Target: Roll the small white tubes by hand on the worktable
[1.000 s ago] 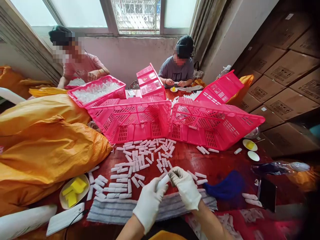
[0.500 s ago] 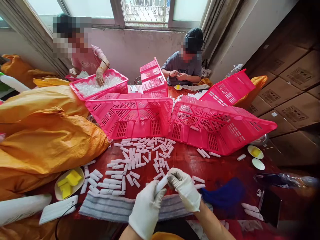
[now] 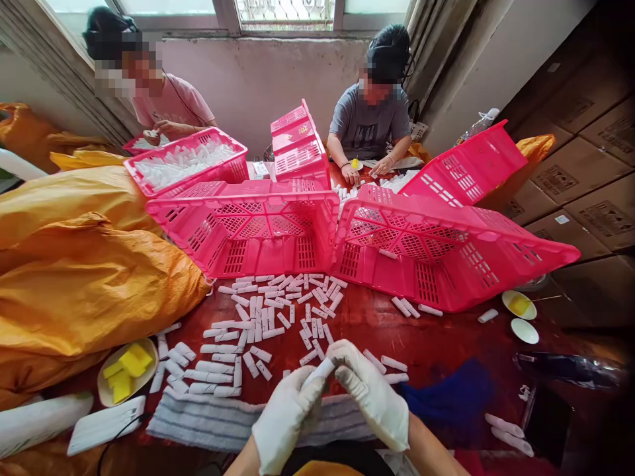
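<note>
A small white plastic tube (image 3: 317,373) tilts up out of my left hand (image 3: 282,413), which wears a white glove and is closed around its lower part. My right hand (image 3: 372,390), gloved too and smudged dark at the fingertips, pinches the tube's upper end. Those fingertips partly hide that end. Below both hands a grey striped towel (image 3: 198,420) lies along the table's near edge. Many similar white tubes (image 3: 262,317), some showing small dark marks, lie loosely beyond and to the left of my hands.
Two pink plastic crates (image 3: 238,258) lie on their sides across the red table (image 3: 357,317). A dish of yellow sponges (image 3: 126,373) sits left, beside orange sacks (image 3: 89,284). A blue cloth (image 3: 446,403) lies right. Two co-workers sit opposite; cartons (image 3: 585,178) are stacked at right.
Both my hands still hold the tube; my right fingers have shifted slightly at its end. The left co-worker's hand has left the crate of tubes. The other co-worker's hands have lowered to the table.
</note>
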{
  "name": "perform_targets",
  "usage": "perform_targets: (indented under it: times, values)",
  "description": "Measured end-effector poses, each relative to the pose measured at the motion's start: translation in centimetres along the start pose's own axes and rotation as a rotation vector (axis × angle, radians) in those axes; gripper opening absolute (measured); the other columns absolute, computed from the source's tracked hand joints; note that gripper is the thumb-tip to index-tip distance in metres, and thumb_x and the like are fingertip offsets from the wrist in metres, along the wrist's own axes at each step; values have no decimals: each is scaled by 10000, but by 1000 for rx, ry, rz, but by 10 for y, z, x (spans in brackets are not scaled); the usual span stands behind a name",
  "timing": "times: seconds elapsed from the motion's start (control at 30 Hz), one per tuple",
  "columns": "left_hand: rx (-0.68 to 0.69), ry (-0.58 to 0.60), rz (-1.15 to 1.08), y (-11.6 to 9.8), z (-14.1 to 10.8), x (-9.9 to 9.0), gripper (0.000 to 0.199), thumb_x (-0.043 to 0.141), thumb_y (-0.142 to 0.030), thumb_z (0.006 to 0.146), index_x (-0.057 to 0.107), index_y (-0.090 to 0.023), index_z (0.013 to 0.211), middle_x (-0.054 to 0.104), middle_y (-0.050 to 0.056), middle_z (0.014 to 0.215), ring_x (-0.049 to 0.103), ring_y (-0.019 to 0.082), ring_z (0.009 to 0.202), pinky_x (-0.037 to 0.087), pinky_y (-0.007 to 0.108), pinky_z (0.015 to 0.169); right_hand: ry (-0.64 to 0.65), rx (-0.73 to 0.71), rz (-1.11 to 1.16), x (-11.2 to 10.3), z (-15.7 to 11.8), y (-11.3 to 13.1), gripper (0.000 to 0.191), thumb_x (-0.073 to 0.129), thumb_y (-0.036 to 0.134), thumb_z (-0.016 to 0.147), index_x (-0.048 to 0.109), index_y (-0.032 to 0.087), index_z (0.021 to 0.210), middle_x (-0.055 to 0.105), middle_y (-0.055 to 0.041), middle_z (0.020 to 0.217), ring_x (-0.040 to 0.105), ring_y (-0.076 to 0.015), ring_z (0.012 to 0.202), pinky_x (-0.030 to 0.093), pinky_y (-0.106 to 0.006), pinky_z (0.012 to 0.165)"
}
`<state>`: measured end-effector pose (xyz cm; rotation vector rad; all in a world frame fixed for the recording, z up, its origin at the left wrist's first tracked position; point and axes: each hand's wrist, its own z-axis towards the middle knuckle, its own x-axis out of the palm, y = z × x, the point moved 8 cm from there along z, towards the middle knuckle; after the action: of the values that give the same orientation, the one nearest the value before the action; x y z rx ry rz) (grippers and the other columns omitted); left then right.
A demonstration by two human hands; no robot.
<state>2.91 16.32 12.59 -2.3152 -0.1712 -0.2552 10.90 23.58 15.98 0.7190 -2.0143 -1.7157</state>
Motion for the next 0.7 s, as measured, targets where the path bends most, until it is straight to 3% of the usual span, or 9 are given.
perform_targets:
  times: [0.1, 0.13, 0.2, 0.3, 0.4, 0.47, 0.6, 0.7]
  values:
    - [-38, -121, 496, 26, 29, -14, 396, 450, -562, 841, 584, -190, 851, 509, -40, 579, 444, 100, 467, 367, 215, 484, -219, 289, -118, -23, -2, -71, 233, 574, 413, 790, 581, 191, 719, 588, -6, 666, 549, -152, 628, 461, -260, 603]
    - [-67, -143, 603, 35, 39, -21, 332, 498, -494, 836, 617, -184, 838, 580, -6, 635, 530, 130, 546, 415, 239, 556, -324, 408, -191, -39, -2, -96, 192, 600, 363, 743, 559, 197, 657, 559, 17, 574, 534, -147, 558, 447, -251, 550]
    - [-122, -221, 720, 48, 58, -43, 192, 612, -334, 775, 653, -155, 828, 669, 80, 772, 627, 216, 740, 451, 305, 714, -437, 507, -253, -72, 9, -134, 153, 624, 293, 668, 519, 205, 601, 517, 35, 469, 507, -151, 477, 417, -251, 485]
    - [-162, -394, 812, 44, 87, -80, 250, 575, -216, 798, 638, -93, 1006, 667, 202, 1016, 620, 306, 978, 422, 383, 857, -613, 511, -303, -133, 38, -162, 130, 509, 328, 747, 520, 208, 699, 614, -6, 609, 582, -166, 564, 452, -253, 532]
    - [-101, -515, 859, 19, 130, -86, 336, 472, -237, 887, 545, -105, 1187, 614, 197, 1173, 584, 264, 1083, 416, 350, 897, -695, 480, -376, -170, 66, -173, 220, 384, 327, 818, 549, 184, 847, 660, -55, 773, 630, -175, 636, 481, -268, 580]
    - [-24, -529, 882, -1, 166, -68, 333, 483, -273, 902, 532, -132, 1199, 603, 163, 1199, 572, 234, 1102, 417, 331, 912, -672, 446, -463, -171, 82, -175, 213, 409, 306, 812, 571, 181, 869, 664, -50, 786, 632, -183, 667, 486, -278, 624]
    - [92, -458, 926, -25, 234, -21, 312, 600, -303, 857, 576, -141, 1123, 623, 98, 1138, 579, 225, 1062, 437, 413, 936, -540, 369, -708, -147, 116, -169, 171, 452, 220, 818, 617, 191, 850, 666, -48, 859, 608, -184, 798, 454, -276, 731]
    - [121, -456, 935, -30, 258, -14, 301, 557, -330, 894, 578, -142, 1127, 604, 88, 1164, 573, 224, 1069, 444, 461, 943, -439, 327, -898, -131, 140, -160, 196, 451, 225, 871, 634, 207, 940, 634, -65, 989, 580, -192, 887, 420, -288, 765]
